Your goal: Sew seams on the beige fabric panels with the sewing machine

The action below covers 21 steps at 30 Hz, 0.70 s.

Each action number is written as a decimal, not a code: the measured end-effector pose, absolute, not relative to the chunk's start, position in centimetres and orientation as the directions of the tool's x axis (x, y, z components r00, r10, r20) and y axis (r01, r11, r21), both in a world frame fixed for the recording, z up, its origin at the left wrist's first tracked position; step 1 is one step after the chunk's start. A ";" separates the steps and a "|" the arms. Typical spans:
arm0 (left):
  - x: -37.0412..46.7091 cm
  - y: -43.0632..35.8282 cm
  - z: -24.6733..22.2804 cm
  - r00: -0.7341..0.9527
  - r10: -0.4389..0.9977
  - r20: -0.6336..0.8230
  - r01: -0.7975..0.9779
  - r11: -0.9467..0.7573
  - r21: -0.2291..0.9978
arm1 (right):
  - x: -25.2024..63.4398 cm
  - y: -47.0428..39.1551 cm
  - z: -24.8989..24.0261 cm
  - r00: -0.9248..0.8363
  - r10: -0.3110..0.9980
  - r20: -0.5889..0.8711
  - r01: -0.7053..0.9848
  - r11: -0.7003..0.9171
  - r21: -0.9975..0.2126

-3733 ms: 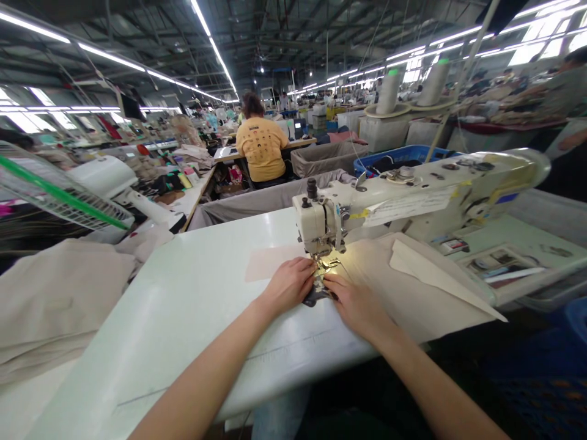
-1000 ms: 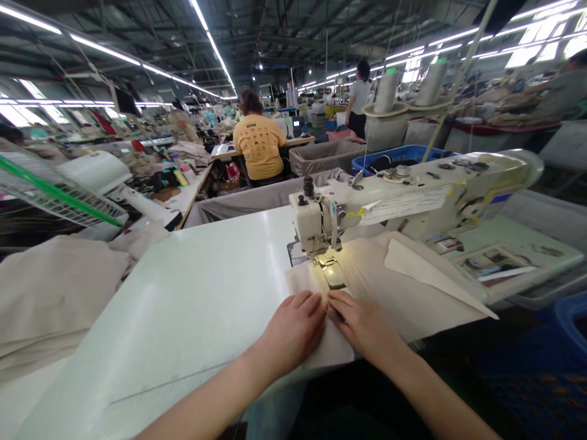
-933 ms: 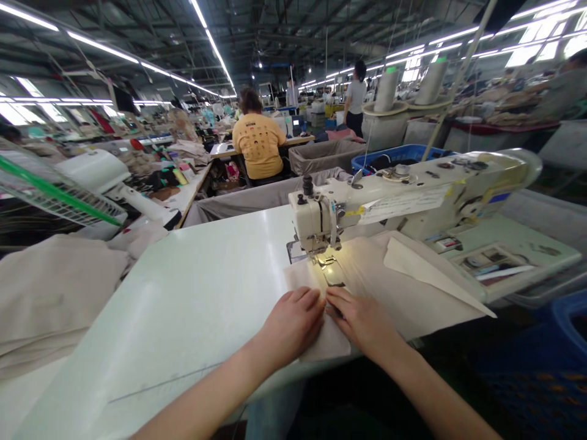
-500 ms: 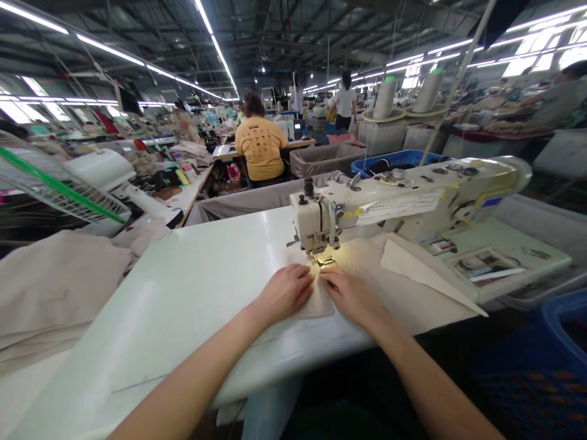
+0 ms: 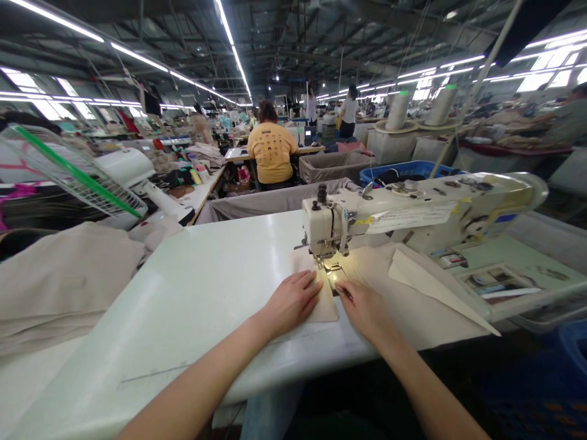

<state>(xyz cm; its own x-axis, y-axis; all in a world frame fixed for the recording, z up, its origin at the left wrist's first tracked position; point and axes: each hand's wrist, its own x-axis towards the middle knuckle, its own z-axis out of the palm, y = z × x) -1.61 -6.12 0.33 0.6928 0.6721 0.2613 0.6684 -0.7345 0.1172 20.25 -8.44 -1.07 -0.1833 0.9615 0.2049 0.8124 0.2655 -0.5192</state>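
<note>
Below the needle area of a white sewing machine (image 5: pixel 321 226), a narrow beige fabric piece (image 5: pixel 326 310) lies on the pale table. My left hand (image 5: pixel 296 299) rests flat on this piece with its fingers stretched toward the presser foot (image 5: pixel 333 267). Just right of it, my right hand (image 5: pixel 364 305) is closed, thumb and fingertips pinched at the near edge of a larger beige cloth (image 5: pixel 413 305). The pinched bit is mostly hidden by the fingers. A lamp lights the stitching spot, and a strip of bare machine bed shows between the hands.
Piled beige fabric (image 5: pixel 68 275) lies left, below a white fan (image 5: pixel 123 168) with a green-edged guard. A parts tray (image 5: pixel 495 281) sits on the table's right side. Beyond are a grey cloth bin (image 5: pixel 270 201), a blue basket (image 5: pixel 403 166) and a seated person (image 5: pixel 271 153) in yellow.
The view has turned slightly, so everything sits a little further right and lower. My hands have moved slightly apart, and more of the machine bed shows between them.
</note>
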 end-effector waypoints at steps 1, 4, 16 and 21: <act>-1.6 -6.1 0.3 0.694 0.672 0.258 0.669 -0.735 0.114 | 20.3 -8.4 -1.1 -0.186 0.960 0.207 0.811 0.269 -0.520; -1.6 -6.2 0.2 0.695 0.677 0.243 0.676 -0.730 0.101 | 20.3 -8.4 -1.2 -0.196 0.958 0.212 0.811 0.279 -0.514; -2.6 -6.3 0.2 0.698 0.686 0.206 0.687 -0.723 0.076 | 20.3 -8.5 -1.0 -0.188 0.964 0.188 0.815 0.260 -0.517; -3.6 -9.5 2.5 0.693 0.706 0.147 0.707 -0.705 0.055 | 20.4 -8.5 -1.3 -0.183 0.964 0.192 0.811 0.258 -0.524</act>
<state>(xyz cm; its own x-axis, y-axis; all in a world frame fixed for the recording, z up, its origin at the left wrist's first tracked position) -3.65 -9.53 2.49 0.6927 0.7060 0.1473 0.7070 -0.7051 0.0547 20.38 -8.47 -1.29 -0.1830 0.9642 0.1920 0.8114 0.2585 -0.5243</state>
